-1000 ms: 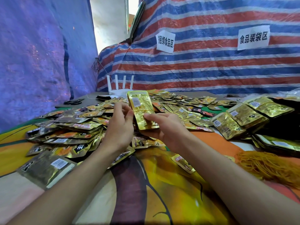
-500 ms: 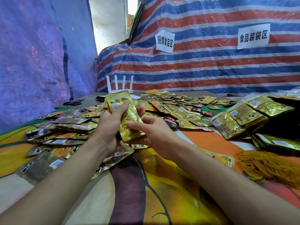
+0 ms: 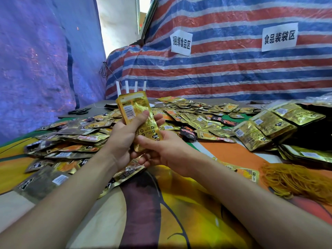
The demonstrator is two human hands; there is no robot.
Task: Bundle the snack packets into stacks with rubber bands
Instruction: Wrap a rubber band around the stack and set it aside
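Note:
A small stack of gold snack packets [image 3: 133, 106] stands upright above the table's middle. My left hand [image 3: 124, 139] grips it from the left, thumb across its front. My right hand [image 3: 163, 151] holds the stack's lower end from the right, its thumb on the bottom edge. Loose gold and dark packets [image 3: 75, 139] lie heaped on the left and spread across the back [image 3: 201, 112]. Bundled gold stacks [image 3: 262, 130] lie at the right. A pile of orange rubber bands [image 3: 294, 180] rests at the near right.
The table carries a colourful orange and yellow cloth [image 3: 161, 209]. Black scissors [image 3: 80, 111] lie at the back left, and a white router [image 3: 131, 88] stands behind the packets. Blue and striped tarpaulins wall the back and left.
Both hands have carried the stack from the middle toward the left and nearer to me, standing it more upright. My left hand now wraps it from the side.

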